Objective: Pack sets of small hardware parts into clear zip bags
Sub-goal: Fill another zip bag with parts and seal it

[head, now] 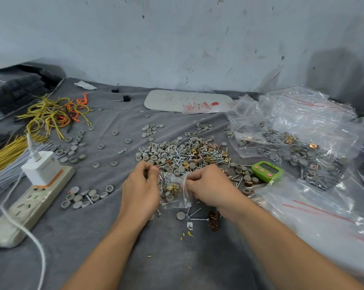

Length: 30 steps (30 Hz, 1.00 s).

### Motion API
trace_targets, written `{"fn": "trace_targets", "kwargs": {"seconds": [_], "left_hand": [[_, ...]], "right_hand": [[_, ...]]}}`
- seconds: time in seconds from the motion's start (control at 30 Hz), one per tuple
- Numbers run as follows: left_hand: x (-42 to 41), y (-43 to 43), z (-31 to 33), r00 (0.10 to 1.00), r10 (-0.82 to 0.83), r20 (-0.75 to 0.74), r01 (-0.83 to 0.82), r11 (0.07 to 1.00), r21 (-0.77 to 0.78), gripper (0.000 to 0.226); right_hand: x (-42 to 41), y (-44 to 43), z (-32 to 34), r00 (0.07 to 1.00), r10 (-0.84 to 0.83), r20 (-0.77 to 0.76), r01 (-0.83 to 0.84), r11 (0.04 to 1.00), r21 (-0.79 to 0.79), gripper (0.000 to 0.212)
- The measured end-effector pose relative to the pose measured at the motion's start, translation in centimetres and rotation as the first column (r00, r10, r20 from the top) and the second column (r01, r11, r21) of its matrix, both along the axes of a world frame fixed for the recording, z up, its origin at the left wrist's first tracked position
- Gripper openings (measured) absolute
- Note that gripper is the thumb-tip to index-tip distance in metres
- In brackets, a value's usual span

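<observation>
A small clear zip bag [173, 193] hangs between my two hands just above the grey cloth; inside it I see gold clips, grey caps and screws. My left hand [140, 189] pinches the bag's top left edge. My right hand [210, 188] pinches its top right edge. Right behind the bag lies the main pile of loose parts [185, 153]: screws, grey round caps and gold clips. A few screws, one cap and brown clips [213, 220] lie on the cloth just below the bag.
Filled clear bags [292, 147] are heaped at the right, with empty bags [315, 214] nearer. A green timer [266, 171] sits by my right hand. A power strip with a charger [36, 191] lies at the left, behind it yellow and orange wires [53, 114]. Grey caps [86, 197] are scattered.
</observation>
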<state>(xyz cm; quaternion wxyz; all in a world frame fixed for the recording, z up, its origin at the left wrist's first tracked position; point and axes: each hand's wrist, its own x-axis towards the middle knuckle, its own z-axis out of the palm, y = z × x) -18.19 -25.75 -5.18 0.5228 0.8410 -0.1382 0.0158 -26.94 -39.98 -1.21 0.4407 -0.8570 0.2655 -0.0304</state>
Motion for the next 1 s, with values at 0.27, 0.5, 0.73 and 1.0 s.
{"fn": "trace_targets", "kwargs": {"seconds": [0.27, 0.5, 0.73, 1.0], "left_hand": [[0.4, 0.0, 0.2, 0.998, 0.070, -0.011, -0.071, 0.984, -0.163, 0.012], [0.7, -0.1, 0.5, 0.998, -0.055, -0.022, 0.048, 0.971, -0.235, 0.059], [0.9, 0.5, 0.5, 0.999, 0.041, 0.018, -0.034, 0.951, -0.306, 0.049], [-0.2, 0.5, 1.3, 0.995, -0.013, 0.103, 0.048, 0.939, -0.341, 0.031]], "right_hand": [[-0.7, -0.8, 1.2, 0.982, 0.174, -0.069, -0.185, 0.958, -0.219, 0.010], [-2.1, -0.5, 1.9, 0.948, 0.282, -0.151, -0.318, 0.880, -0.353, 0.021], [-2.2, -1.4, 3.0, 0.989, 0.147, 0.035, -0.130, 0.948, -0.292, 0.040], [-2.8, -3.2, 5.4, 0.899, 0.124, 0.419, -0.103, 0.992, -0.072, 0.049]]}}
